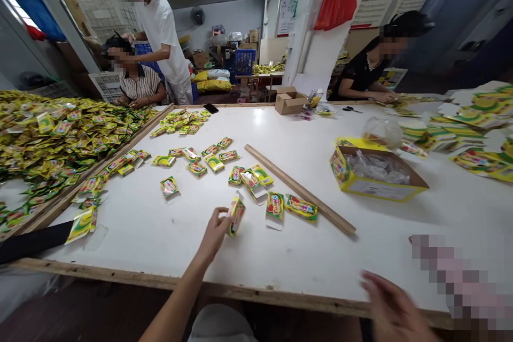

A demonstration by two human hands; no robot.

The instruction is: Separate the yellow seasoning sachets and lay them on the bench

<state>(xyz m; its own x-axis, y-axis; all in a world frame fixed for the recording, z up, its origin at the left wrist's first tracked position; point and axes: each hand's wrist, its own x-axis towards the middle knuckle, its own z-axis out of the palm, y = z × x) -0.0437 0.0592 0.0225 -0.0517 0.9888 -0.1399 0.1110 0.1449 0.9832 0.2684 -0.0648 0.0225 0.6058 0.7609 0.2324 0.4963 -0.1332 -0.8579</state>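
My left hand [216, 232] grips a small yellow and green carton [235, 215] by its side, tilted upright over the white table [304, 267]. Close by lie an open-ended carton [274, 208], another carton on its side [301, 208] and a pair of overlapping cartons [253, 179]. My right hand [390, 302] hovers at the front edge of the table, smeared a little by motion, with its fingers stretched out and nothing visible in them. More small cartons [196, 167] are scattered farther off to the left.
A wooden stick [298, 189] lies across the table. Right of it stands a yellow display box [377, 187] holding clear plastic. Stacked flat cardboard [484, 157] fills the right side. Beyond a wooden rail [92, 171] is a heap of small packets [72, 133]. Several people work behind.
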